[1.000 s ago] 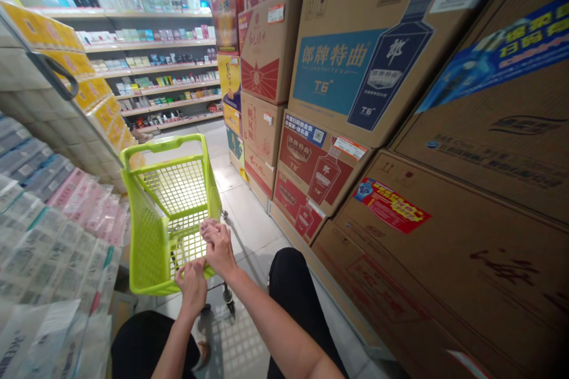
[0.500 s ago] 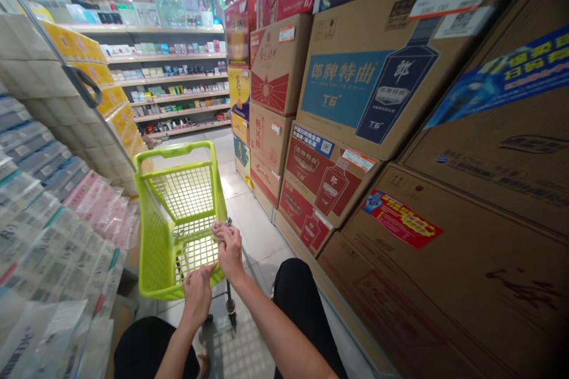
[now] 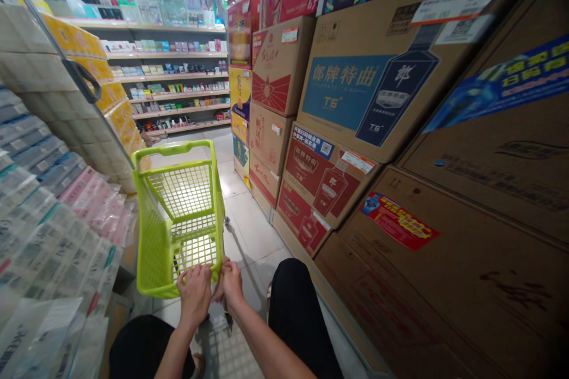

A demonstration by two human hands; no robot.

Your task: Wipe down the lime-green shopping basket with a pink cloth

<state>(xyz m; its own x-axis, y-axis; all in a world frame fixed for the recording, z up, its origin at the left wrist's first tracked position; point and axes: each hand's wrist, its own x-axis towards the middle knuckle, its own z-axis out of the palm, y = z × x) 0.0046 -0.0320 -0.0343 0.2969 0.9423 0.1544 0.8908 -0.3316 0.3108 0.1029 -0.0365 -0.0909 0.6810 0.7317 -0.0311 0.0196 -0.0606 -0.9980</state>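
Left grip (image 3: 195, 291) on latticed green cart (image 3: 154, 243)

Shelves (image 3: 173, 77) stand behind the cart (image 3: 150, 243), stacked cartons (image 3: 347, 95) to its right, packs (image 3: 57, 231) left.

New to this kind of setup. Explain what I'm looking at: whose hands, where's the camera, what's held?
No robot here: these are a person's own bare hands. The camera is worn on their head, looking forward and down, so their forearms and dark-clothed knees show at the bottom.

In front, on the tiled floor, stands a lime-green shopping cart with lattice sides. The left hand has its fingers over the cart's near rim. The right hand is at the near right corner; its exact grip is hard to make out.

Around them: stacked cardboard cartons on the right, plastic-wrapped packs on the left, and stocked shelves at the back.
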